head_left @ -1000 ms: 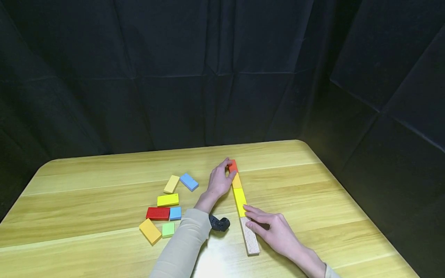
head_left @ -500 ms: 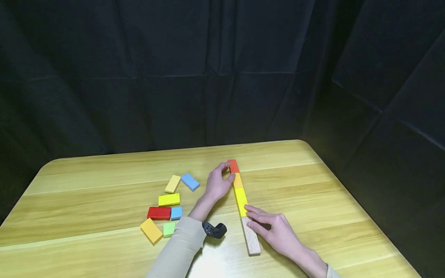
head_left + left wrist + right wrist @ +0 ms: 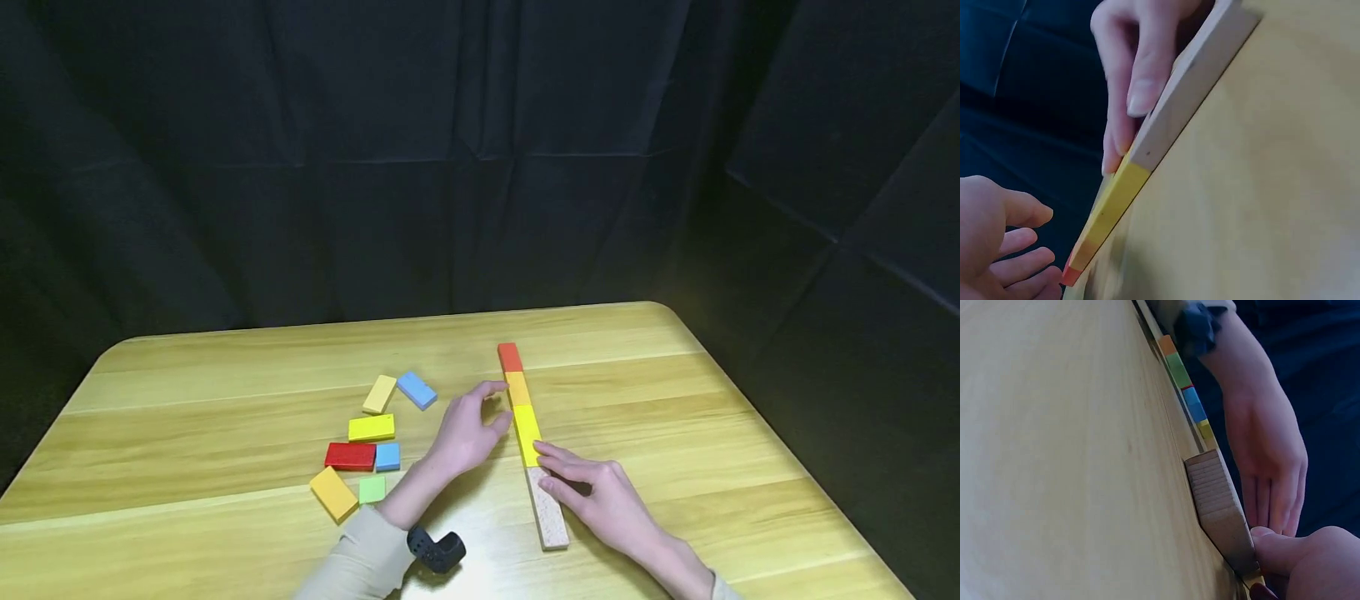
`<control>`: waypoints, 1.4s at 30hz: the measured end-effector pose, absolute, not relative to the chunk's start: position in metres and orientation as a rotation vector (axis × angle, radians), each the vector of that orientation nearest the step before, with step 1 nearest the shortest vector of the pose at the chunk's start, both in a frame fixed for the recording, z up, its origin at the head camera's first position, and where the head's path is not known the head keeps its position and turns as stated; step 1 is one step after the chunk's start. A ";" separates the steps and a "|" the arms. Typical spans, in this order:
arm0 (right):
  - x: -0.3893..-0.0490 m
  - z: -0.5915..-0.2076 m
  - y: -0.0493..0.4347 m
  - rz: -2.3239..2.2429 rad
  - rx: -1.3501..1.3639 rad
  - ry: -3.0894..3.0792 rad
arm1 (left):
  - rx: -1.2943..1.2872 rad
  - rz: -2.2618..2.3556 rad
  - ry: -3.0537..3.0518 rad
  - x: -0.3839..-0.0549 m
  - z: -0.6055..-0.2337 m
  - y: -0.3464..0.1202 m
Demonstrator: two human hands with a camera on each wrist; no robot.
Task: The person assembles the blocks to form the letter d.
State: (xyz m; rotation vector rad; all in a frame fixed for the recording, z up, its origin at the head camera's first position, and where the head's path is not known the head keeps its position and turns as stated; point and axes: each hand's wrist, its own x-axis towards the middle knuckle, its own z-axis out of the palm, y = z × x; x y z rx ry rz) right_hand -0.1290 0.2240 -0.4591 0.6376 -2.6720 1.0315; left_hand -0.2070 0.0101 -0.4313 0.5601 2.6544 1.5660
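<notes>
A straight row of blocks lies on the wooden table, end to end: a red block (image 3: 510,357) at the far end, an orange block (image 3: 517,388), a yellow block (image 3: 527,435), then a long plain wood block (image 3: 548,510) nearest me. My left hand (image 3: 463,432) is just left of the orange and yellow blocks, fingers loosely bent, holding nothing. The right hand (image 3: 609,500) rests at the row's right side, its fingertips on the yellow block and its thumb on the plain one. In the left wrist view, the left hand's fingers (image 3: 1025,265) are spread apart.
Left of the row lie loose blocks: dark red (image 3: 350,456), orange (image 3: 333,494), green (image 3: 372,489), small blue (image 3: 387,456), yellow (image 3: 372,427), pale yellow (image 3: 380,394) and longer blue (image 3: 416,390). A black device (image 3: 437,550) sits on the left wrist. Dark curtains (image 3: 375,167) surround the table.
My left hand has drawn back toward me from the red and orange blocks, uncovering the red one. The right hand stays at the yellow and plain blocks. The view has shifted slightly.
</notes>
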 end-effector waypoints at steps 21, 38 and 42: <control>-0.129 -0.460 0.223 1.042 0.613 -2.687 | 0.553 1.603 2.640 -0.131 -0.436 -0.072; -0.129 -0.462 0.226 1.043 0.585 -2.700 | 0.417 1.583 2.940 -0.125 -0.436 -0.143; -0.129 -0.462 0.226 1.052 0.579 -2.706 | 0.356 1.552 2.969 -0.131 -0.435 -0.155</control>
